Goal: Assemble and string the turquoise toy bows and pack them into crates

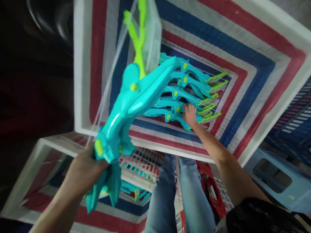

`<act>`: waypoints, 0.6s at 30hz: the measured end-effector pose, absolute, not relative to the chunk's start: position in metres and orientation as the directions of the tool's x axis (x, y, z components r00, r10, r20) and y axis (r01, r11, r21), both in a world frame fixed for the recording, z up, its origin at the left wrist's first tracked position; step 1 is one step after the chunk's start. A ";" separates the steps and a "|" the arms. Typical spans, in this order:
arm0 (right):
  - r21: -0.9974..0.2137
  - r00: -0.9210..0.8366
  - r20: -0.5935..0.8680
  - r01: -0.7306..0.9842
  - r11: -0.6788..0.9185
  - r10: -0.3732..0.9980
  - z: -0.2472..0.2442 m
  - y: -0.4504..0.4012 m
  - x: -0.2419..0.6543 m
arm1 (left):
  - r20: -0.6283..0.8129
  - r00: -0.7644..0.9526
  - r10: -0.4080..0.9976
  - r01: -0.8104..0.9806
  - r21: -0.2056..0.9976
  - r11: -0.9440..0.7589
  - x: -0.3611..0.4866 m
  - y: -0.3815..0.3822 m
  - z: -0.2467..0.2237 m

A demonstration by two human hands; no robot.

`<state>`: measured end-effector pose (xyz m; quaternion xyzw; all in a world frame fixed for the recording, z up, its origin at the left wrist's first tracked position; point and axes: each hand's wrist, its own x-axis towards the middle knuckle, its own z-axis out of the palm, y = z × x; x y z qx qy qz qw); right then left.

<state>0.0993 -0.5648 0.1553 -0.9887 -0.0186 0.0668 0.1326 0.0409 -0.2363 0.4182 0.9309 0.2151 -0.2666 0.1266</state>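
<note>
Raised close to the camera, a turquoise plastic part [131,97] with lime-green prongs and clear film trailing from it is gripped by my left hand [85,171] at its lower end. Down inside a deep basket [262,77] striped red, white and blue, several similar turquoise parts [184,92] lie side by side, their lime prongs pointing right, thin white strings across them. My right hand [190,114] reaches in and touches the lower parts near their prongs; its fingers are bent over them, and what they grip is too small to tell.
Below left stands another striped basket [55,145] with more turquoise parts [136,187]. A blue plastic stool or crate [279,181] is at the right, beside dark blue crates [291,136]. My legs [179,194] are at the bottom, near a red crate [211,191].
</note>
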 end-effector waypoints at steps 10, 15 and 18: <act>-0.334 0.758 0.448 0.633 -0.699 0.473 0.295 -0.526 0.079 | -0.783 0.616 -0.085 0.632 0.556 -0.540 0.103 -0.321 0.419; -0.322 0.758 0.551 0.580 -0.748 0.350 0.323 -0.570 0.069 | -0.832 0.509 -0.221 0.647 0.539 -0.540 0.111 -0.351 0.435; -0.220 0.772 0.562 0.485 -0.846 0.296 0.340 -0.588 0.062 | -0.842 0.459 -0.283 0.677 0.537 -0.503 0.111 -0.365 0.438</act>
